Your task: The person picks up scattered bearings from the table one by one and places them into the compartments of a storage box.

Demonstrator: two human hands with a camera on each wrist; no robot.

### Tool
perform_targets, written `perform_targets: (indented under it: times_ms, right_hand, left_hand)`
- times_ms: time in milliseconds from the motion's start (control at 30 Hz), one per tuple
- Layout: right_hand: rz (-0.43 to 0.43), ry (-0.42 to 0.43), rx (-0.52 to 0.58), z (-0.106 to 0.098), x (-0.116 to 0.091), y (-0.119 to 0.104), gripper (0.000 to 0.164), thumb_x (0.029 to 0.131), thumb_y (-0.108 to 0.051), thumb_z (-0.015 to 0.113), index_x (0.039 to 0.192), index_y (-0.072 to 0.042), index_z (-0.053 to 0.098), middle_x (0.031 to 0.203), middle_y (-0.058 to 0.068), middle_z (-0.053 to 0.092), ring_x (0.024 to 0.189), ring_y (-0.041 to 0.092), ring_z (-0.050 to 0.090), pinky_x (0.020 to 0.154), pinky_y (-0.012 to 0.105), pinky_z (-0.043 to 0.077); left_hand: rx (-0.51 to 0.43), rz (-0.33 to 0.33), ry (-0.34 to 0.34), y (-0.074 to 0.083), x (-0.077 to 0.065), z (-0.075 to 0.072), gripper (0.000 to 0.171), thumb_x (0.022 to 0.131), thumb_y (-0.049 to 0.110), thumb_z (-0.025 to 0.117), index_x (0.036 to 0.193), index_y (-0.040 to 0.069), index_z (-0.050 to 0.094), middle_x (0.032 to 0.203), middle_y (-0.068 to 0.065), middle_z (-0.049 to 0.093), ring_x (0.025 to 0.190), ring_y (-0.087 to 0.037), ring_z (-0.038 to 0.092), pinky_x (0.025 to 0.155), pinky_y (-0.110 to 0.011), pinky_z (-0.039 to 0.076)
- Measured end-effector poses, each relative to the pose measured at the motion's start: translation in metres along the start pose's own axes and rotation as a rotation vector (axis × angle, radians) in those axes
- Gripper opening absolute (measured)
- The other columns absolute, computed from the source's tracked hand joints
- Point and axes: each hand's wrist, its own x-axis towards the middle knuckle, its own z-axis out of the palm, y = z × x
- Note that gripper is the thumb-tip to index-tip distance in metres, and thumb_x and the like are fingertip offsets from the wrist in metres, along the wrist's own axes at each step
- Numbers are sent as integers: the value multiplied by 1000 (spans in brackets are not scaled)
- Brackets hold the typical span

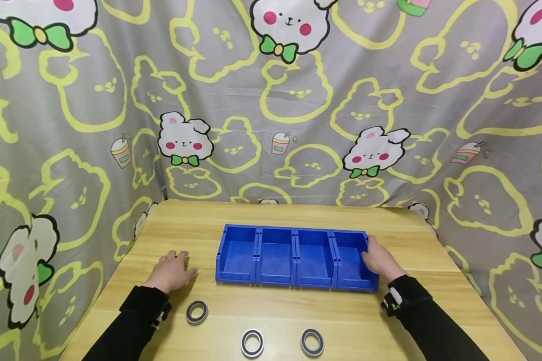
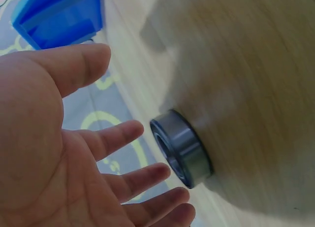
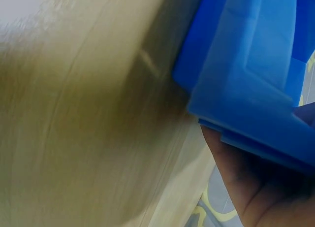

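My left hand [image 1: 173,271] hovers over the left side of the table, fingers spread and holding nothing. In the left wrist view a ball bearing [image 2: 181,148] is close to its fingertips; whether they touch it I cannot tell. The head view shows no bearing at those fingertips, so the hand may hide it there. My right hand [image 1: 381,258] grips the right-hand wall of a row of joined blue storage bins [image 1: 274,277], thumb at the inner side. The right wrist view shows part of that hand behind the blue wall [image 3: 246,109]; its fingertips are hidden.
Three more ball bearings lie nearer the front: one [image 1: 196,312] beside the left wrist, another [image 1: 252,343] at front centre, a third [image 1: 312,342] right of that. Patterned grey curtains [image 1: 298,105] enclose the wooden table [image 1: 194,215] at its back and sides.
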Motion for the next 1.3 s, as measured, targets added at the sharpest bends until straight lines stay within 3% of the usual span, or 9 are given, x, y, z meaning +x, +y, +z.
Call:
perform_targets:
  times_ms: [233,567,900,1300]
  right_hand:
    - [10,0,-4,1,-1,-2,59,101,-7,42,146,20,13,137,48,38,122,57,49,96,62,44]
    - [7,3,-6,1,-2,-1,60,102,-8,42,146,20,14,139,47,37,123,56,48,97,63,43]
    - [23,12,-7,0,-3,-2,60,101,-7,42,146,20,14,139,47,37,124,56,47,98,63,42]
    - [22,22,-25,1,-2,-2,59,100,-6,42,147,19,15,137,47,40,120,55,51,94,61,46]
  left_hand:
    - [-15,-43,-20,-10,6,3,51,97,19,61,138,-8,47,128,-38,43,111,-55,44,86,-61,45]
    - [-44,-33,10,-14,7,4,35,96,3,57,130,-7,53,114,-34,47,97,-51,47,78,-56,45]
    - [-10,-18,21,-12,8,2,34,91,5,62,124,-3,59,107,-31,51,90,-47,50,77,-55,46]
    - [-17,31,22,-11,8,-1,26,82,11,76,102,6,61,93,-17,51,80,-37,49,73,-48,44]
